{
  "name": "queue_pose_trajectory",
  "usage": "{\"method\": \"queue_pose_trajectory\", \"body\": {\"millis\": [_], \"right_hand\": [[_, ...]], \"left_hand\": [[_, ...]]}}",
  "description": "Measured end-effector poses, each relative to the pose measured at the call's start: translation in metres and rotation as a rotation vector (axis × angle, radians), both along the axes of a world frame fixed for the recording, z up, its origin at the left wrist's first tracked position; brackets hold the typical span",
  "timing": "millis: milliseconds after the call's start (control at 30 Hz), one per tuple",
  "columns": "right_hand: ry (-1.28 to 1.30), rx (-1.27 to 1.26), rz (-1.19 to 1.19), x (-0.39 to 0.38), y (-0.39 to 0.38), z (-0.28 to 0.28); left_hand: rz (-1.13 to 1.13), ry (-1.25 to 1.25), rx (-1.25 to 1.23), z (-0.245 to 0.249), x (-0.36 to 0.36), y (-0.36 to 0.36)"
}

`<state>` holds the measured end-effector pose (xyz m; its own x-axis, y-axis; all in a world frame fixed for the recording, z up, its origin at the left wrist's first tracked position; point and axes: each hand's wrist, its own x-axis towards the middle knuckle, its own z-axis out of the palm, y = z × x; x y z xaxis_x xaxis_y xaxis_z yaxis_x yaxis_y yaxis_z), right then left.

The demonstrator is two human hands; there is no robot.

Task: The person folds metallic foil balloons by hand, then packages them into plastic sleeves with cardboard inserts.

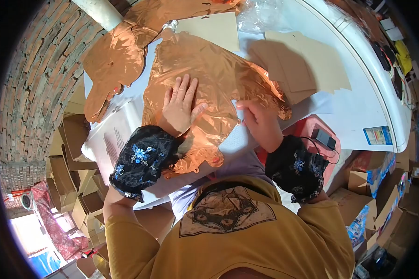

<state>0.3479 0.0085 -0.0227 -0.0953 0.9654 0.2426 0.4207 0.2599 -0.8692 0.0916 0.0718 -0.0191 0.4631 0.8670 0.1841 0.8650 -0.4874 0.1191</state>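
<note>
A large copper-coloured foil sheet [207, 69] with curved edges lies spread over the work surface in front of me. My left hand [180, 104] rests flat on it, fingers apart and pointing away from me. Beside the foil's right-hand inner edge is my right hand [261, 122], its fingers bent and pressed together; whether a bit of foil is between them is hidden. More copper foil [114, 63] lies to the left. Brown card pieces [300, 65] are stacked at the right, and a beige card [214, 29] sits behind the foil.
Clear plastic bags [260, 16] lie at the back, and a printed plastic sheet [114, 139] at the left. A black device [323, 138] with a cable sits on a red surface at the right. Cardboard boxes [74, 176] stand left and right below. A brick wall [32, 83] is at the left.
</note>
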Motion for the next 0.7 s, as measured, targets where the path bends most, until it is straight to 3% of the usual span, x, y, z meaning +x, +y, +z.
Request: {"method": "queue_pose_trajectory", "body": {"millis": [700], "right_hand": [[0.154,-0.172,0.038,-0.002,0.005,0.015]], "left_hand": [[-0.026,0.002,0.071,-0.005,0.005,0.001]]}}
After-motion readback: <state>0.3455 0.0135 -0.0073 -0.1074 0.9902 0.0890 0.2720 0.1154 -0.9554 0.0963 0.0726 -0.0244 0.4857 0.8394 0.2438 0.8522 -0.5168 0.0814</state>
